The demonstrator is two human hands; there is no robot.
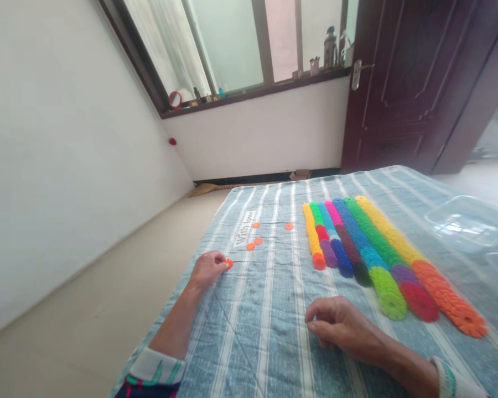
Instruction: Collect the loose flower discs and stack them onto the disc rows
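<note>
My left hand (207, 269) rests near the left edge of a blue striped cloth (269, 309), its fingers pinched on a small orange flower-shaped disc (229, 263). A thin dark thread runs from that disc across the cloth. Three more orange discs (257, 241) lie loose just beyond, and one orange disc (289, 226) lies farther right. My right hand (340, 327) lies lower on the cloth with fingers curled together in a pinch; what it holds is too thin to make out. Long rows of coloured discs (373, 254) lie to the right of both hands.
A clear plastic tub (468, 223) stands at the right edge of the cloth. Beyond are a white wall, a windowsill with bottles (330, 47) and a dark wooden door (402, 88). Bare floor (108, 298) lies left of the cloth.
</note>
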